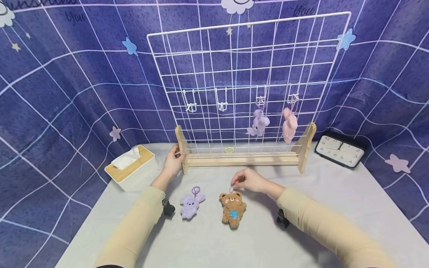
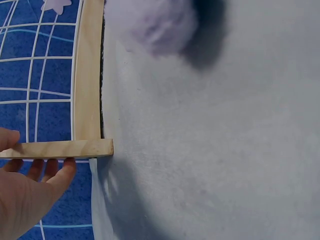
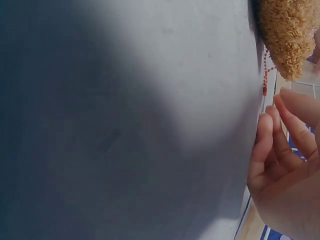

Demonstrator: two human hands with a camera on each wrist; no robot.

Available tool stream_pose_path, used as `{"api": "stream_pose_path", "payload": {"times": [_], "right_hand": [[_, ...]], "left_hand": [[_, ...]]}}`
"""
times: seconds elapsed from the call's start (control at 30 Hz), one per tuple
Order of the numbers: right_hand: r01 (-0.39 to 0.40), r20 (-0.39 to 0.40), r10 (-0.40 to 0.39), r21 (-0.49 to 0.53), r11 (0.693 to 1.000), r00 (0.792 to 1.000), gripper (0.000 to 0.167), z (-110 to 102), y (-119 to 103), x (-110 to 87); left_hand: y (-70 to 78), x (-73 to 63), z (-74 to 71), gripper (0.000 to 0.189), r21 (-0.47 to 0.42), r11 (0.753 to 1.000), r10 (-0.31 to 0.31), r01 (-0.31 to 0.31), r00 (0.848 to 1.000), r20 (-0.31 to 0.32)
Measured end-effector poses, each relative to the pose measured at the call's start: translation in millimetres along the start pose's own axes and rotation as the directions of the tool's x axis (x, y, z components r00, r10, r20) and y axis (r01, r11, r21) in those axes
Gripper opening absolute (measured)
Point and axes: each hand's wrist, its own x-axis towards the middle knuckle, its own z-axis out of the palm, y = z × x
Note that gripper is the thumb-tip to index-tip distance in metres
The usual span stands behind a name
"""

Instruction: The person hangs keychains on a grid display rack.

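My left hand (image 1: 173, 163) grips the left wooden end of the stand (image 1: 244, 161), thumb on one side and fingers on the other, as the left wrist view shows. My right hand (image 1: 250, 181) reaches to the ball chain (image 3: 265, 75) of a brown teddy bear keychain (image 1: 232, 209); its fingertips are close to the chain, and a small gap shows in the right wrist view. The bear lies face up, a blue patch on its belly. Left of it lies a lilac plush keychain (image 1: 190, 205) with a purple ring, nearest my left forearm.
The stand holds a white wire grid (image 1: 231, 69) with several hooks. A lilac plush (image 1: 259, 123) and a pink plush (image 1: 289, 125) hang on the right. A tissue box (image 1: 145, 156) stands at left, a black-framed clock (image 1: 340, 149) at right. A yellow-green ring (image 1: 229, 150) shows behind the grid.
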Motion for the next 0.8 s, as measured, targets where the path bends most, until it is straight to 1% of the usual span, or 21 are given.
{"api": "stream_pose_path", "payload": {"times": [0.1, 0.27, 0.43, 0.57, 0.8], "right_hand": [[-0.013, -0.014, 0.013, -0.022, 1.000, 1.000, 0.009, 1, -1, 2.8], [-0.014, -0.021, 0.014, -0.035, 0.999, 1.000, 0.007, 4, -1, 6.0], [-0.015, -0.025, 0.013, -0.082, 0.996, 1.000, 0.005, 6, -1, 7.4], [-0.038, -0.031, 0.035, -0.113, 0.993, 0.999, 0.004, 9, -3, 8.0], [-0.102, -0.035, 0.098, -0.148, 0.984, 0.995, 0.005, 12, -4, 8.9]], "left_hand": [[0.4, 0.0, -0.7, 0.048, -0.006, 1.000, 0.004, -0.004, 1.000, 0.002], [-0.2, 0.4, -0.7, 0.049, -0.005, 1.000, -0.004, 0.004, 1.000, 0.003], [-0.7, 1.1, 0.8, 0.049, 0.004, 1.000, -0.005, 0.005, 1.000, -0.004], [-0.1, 0.6, 0.6, 0.049, 0.004, 1.000, -0.001, 0.001, 1.000, -0.001], [0.6, 0.2, -0.5, 0.049, -0.023, 1.000, 0.008, -0.008, 1.000, 0.003]]}}
